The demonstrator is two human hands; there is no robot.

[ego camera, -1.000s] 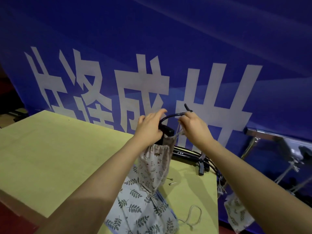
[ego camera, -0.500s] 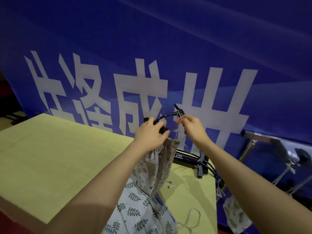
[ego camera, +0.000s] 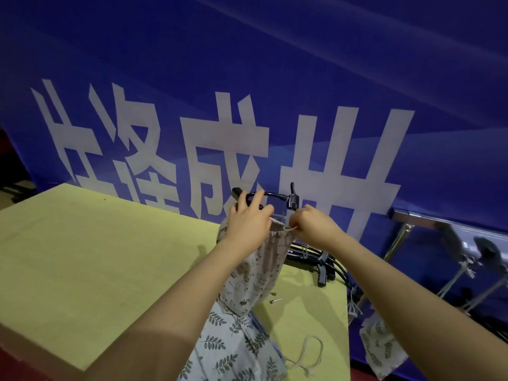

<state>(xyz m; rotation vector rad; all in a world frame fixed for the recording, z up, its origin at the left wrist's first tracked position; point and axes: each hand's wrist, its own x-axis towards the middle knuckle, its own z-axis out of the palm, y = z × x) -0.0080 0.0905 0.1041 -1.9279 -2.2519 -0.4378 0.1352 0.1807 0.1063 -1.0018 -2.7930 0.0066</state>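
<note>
A small printed cloth bag [ego camera: 261, 273] hangs from a black clip hanger [ego camera: 277, 194] held up over the yellow table [ego camera: 96, 257]. My left hand [ego camera: 248, 222] grips the hanger's left clip together with the bag's gathered top edge. My right hand [ego camera: 316, 229] pinches the bag's top edge just under the hanger's right clip [ego camera: 292, 199], which stands free above my fingers. The bag's lower part drapes down onto a leaf-patterned cloth [ego camera: 233, 345] near the table's front edge.
More black clip hangers [ego camera: 321, 268] lie at the table's back right corner. Small metal pins [ego camera: 276, 300] and a loose white cord [ego camera: 308, 356] lie on the table. Another printed bag [ego camera: 379, 347] hangs beyond the right edge beside a metal rack [ego camera: 406, 218]. A blue banner [ego camera: 247, 78] fills the background.
The hanger has swung level, its right clip now pointing up. My right hand slid down from the hanger's wire to the bag's top edge. My left hand kept its hold.
</note>
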